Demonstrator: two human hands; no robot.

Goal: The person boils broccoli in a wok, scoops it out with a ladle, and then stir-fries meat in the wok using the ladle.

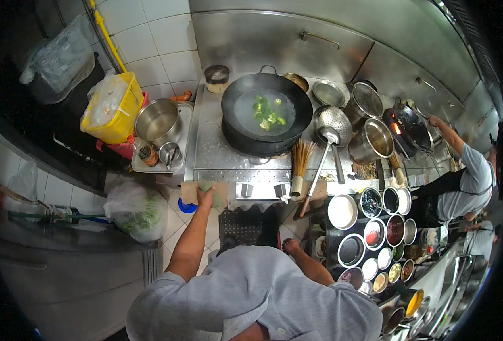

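Observation:
My left hand (205, 199) is closed on a greyish-green cloth (217, 199) at the stove's front edge, beside a strip of brown cardboard (189, 192). My right hand (290, 246) hangs low near my body with its fingers curled; whatever may be inside them is hidden. Ahead on the stove sits a large black wok (229, 120) of cloudy water, and green broccoli pieces (268, 113) float in it. Right of the wok, a bamboo brush (301, 162) stands against the front ledge. A perforated skimmer (331, 122) lies with its long handle toward me.
Many seasoning bowls (342, 211) crowd the stand at my right. Steel pots (370, 139) stand behind the skimmer. Farther right, a co-worker (467, 187) handles another wok (413, 128) over a flame. At left are a steel pot (158, 122), a yellow basket (120, 113) and bagged greens (140, 213).

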